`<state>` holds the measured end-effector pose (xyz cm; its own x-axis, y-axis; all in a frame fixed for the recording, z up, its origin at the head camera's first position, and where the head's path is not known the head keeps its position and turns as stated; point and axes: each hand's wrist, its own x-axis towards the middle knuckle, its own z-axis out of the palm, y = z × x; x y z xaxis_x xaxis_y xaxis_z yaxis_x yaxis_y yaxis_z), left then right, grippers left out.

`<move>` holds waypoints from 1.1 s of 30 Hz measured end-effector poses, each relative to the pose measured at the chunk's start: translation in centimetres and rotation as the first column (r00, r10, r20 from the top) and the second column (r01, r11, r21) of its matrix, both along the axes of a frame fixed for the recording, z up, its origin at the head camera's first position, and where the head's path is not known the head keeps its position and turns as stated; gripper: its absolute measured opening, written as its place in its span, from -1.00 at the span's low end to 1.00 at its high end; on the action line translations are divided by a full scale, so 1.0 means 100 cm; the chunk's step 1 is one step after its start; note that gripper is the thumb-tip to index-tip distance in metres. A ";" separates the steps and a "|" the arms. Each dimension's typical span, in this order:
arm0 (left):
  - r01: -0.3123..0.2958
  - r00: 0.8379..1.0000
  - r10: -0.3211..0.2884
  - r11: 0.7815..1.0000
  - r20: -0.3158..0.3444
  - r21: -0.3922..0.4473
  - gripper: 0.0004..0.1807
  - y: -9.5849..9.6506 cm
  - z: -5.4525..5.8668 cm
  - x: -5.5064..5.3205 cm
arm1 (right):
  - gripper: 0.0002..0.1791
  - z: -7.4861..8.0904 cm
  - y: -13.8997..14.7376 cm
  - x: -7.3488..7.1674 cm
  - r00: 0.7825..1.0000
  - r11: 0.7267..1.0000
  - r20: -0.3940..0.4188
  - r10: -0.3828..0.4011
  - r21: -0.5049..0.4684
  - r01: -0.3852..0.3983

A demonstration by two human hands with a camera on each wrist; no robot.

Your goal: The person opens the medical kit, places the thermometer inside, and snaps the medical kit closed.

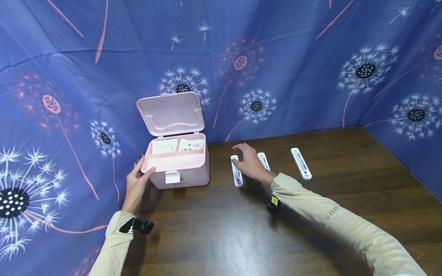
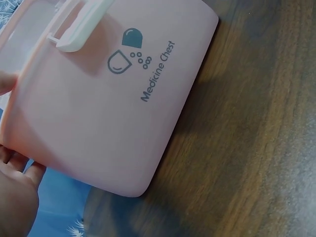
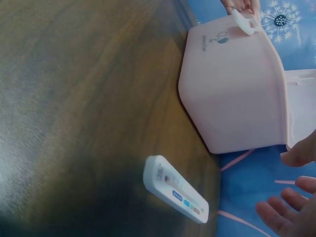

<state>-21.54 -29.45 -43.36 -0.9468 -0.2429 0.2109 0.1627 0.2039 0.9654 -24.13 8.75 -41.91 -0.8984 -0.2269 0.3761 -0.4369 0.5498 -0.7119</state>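
A pink medicine chest (image 1: 195,177) stands on the table with its lid (image 1: 172,113) raised. My left hand (image 1: 135,184) grips its left rim, thumb over the front edge and fingers outside the wall. The front latch (image 1: 172,176) hangs outward, and "Medicine Chest" is printed on the front (image 2: 118,98). My right hand (image 1: 251,163) hovers over the leftmost white thermometer (image 1: 237,177), its fingers apart with nothing between them. Behind that hand lies a second thermometer (image 1: 263,158), partly hidden by it. A third thermometer (image 1: 301,164) lies farther right.
Inside the chest, the back compartments hold a packet marked "Surgical" (image 1: 164,145) and another printed packet (image 1: 191,144). The wooden table (image 1: 207,230) ends at a blue dandelion-print cloth (image 1: 293,76) behind and to both sides.
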 end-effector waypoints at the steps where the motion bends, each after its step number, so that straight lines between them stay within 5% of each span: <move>1: -0.005 1.000 0.005 1.000 -0.001 0.001 -0.24 0.001 0.000 0.000 | -0.59 -0.001 0.000 0.001 1.000 1.000 0.000 -0.007 -0.002 0.007; 14: -0.026 1.000 0.026 1.000 0.005 0.017 -0.23 0.002 -0.001 0.000 | -0.52 -0.019 0.000 0.014 0.997 0.996 -0.009 -0.083 -0.023 0.082; 22: -0.005 1.000 0.004 0.999 0.024 0.050 -0.23 0.008 0.013 0.008 | -0.47 -0.030 0.001 0.023 0.994 0.993 0.000 -0.114 -0.026 0.114; 33: -0.007 0.999 0.010 0.995 -0.031 0.097 -0.25 0.000 -0.006 -0.002 | -0.48 -0.042 -0.001 0.034 0.985 0.985 0.021 -0.172 -0.019 0.173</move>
